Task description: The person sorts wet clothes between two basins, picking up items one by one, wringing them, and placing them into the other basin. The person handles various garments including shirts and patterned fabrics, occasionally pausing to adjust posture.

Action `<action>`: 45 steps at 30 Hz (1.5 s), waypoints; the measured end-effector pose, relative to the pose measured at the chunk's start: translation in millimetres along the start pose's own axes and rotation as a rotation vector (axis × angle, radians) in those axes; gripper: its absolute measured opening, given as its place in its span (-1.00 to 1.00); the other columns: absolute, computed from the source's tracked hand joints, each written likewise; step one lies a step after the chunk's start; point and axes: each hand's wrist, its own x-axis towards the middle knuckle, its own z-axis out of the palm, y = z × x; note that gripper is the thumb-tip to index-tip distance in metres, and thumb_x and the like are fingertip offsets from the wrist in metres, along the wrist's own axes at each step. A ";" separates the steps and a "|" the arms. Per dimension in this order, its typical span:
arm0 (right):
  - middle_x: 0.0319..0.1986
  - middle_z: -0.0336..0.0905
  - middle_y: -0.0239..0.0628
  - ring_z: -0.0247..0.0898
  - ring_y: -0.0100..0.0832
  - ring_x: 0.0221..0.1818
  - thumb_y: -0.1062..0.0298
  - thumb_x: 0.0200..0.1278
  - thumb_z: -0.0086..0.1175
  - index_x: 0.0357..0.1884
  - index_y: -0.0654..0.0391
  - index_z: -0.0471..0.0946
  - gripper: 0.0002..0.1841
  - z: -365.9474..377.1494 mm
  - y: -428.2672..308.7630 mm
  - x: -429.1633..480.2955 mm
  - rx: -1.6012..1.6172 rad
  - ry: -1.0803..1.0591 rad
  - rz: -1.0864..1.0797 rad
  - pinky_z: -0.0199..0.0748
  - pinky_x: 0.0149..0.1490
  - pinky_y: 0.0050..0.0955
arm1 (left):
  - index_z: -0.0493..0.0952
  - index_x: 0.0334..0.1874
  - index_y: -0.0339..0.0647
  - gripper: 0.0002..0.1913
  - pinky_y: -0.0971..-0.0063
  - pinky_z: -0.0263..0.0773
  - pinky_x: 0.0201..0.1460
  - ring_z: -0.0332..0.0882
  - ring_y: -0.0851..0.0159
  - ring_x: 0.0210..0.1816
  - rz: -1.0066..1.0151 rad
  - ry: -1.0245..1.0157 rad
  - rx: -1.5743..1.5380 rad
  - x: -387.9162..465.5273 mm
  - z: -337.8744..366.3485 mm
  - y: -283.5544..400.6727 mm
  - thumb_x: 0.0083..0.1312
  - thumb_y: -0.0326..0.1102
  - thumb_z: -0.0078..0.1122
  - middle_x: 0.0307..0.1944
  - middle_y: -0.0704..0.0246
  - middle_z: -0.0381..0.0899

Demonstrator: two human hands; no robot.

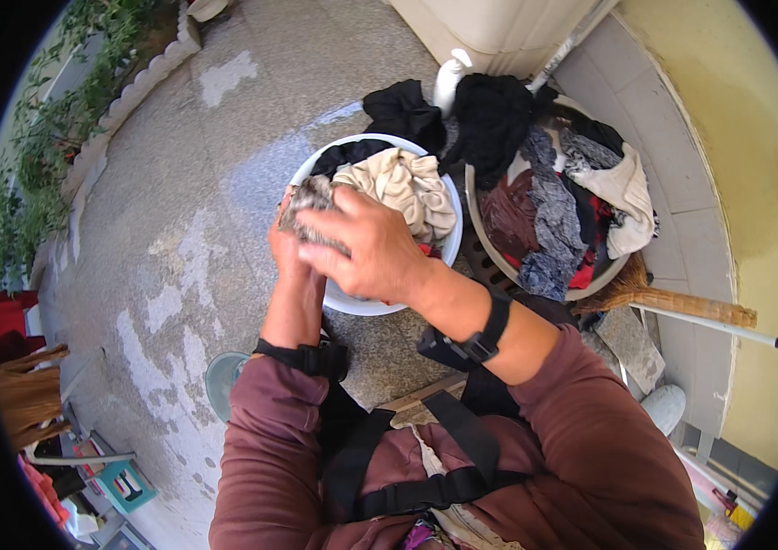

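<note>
Above the left side of a white basin [453, 240], a bunched grey patterned cloth [315, 199] is pressed between my two hands. My left hand [286, 244] supports it from the left and below, largely covered by the other hand. My right hand [379, 240] lies over the cloth with fingers spread, slightly blurred. Inside the basin are a cream garment [399, 185], a black cloth [348, 155] and a bit of red fabric. Another black garment [403, 110] lies at the basin's far rim.
To the right, a second basin [482, 240] holds a heap of mixed clothes [554, 206]. Black fabric [492, 113] hangs over its rim. A white pump bottle [449, 82] stands behind. A straw broom [678, 300] lies by the wall. A bluish bowl [224, 381] sits near my left forearm.
</note>
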 end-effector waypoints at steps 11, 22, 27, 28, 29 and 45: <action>-0.16 0.64 0.06 0.59 -0.18 -0.10 0.16 0.28 0.15 -0.02 0.25 0.57 -0.62 -5.1 69.3 21.5 0.227 0.029 0.687 0.48 0.02 -0.32 | 0.51 0.06 -0.35 -0.56 0.12 0.47 0.20 0.61 0.08 0.02 -0.201 -0.086 -0.172 -14.7 28.4 24.2 0.49 -0.05 -0.10 0.00 0.13 0.64; -0.12 0.53 0.23 0.50 0.17 -0.01 -0.12 0.02 0.30 0.09 0.32 0.51 -0.26 1.3 -22.1 15.2 -0.156 -0.094 0.237 0.54 -0.03 -0.11 | 0.55 -0.01 -0.25 -0.70 0.32 0.62 -0.13 0.66 0.21 -0.13 -0.062 0.041 0.019 -9.7 -2.4 -2.5 0.44 -0.29 -0.16 -0.13 0.18 0.65; -0.21 0.53 0.21 0.52 0.11 -0.12 0.07 0.10 0.09 -0.26 0.37 0.61 -0.54 -9.6 41.4 31.4 -0.062 0.014 0.589 0.49 -0.06 -0.09 | 0.52 -0.03 -0.31 -0.76 0.33 0.59 -0.11 0.64 0.27 -0.19 -0.067 0.155 0.100 -19.3 22.0 -15.5 0.40 -0.31 -0.01 -0.15 0.27 0.63; -0.26 0.52 0.20 0.50 0.09 -0.16 0.17 0.10 0.12 -0.15 0.35 0.60 -0.59 -9.1 40.1 29.2 0.045 0.009 0.521 0.48 -0.06 -0.11 | 0.52 -0.03 -0.31 -0.76 0.34 0.59 -0.11 0.64 0.28 -0.20 -0.056 0.163 0.113 -17.0 21.1 -12.2 0.40 -0.31 0.00 -0.16 0.28 0.63; -0.28 0.51 0.18 0.49 0.07 -0.16 0.20 0.10 0.14 -0.12 0.32 0.60 -0.60 -7.3 33.6 26.1 0.095 -0.003 0.373 0.48 -0.08 -0.12 | 0.53 -0.04 -0.30 -0.77 0.35 0.59 -0.12 0.64 0.29 -0.20 -0.040 0.147 0.115 -11.9 18.7 -7.3 0.40 -0.31 0.01 -0.17 0.28 0.63; -0.01 0.59 -0.16 0.50 -0.40 0.01 -0.07 0.42 0.04 0.09 0.38 0.52 -0.41 -3.8 46.2 15.2 1.004 -0.078 0.827 0.42 0.13 -0.41 | 0.52 -0.03 -0.27 -0.59 0.22 0.58 0.01 0.65 0.15 -0.12 -0.094 -0.045 -0.204 -14.6 32.0 28.8 0.46 0.01 0.01 -0.11 0.20 0.65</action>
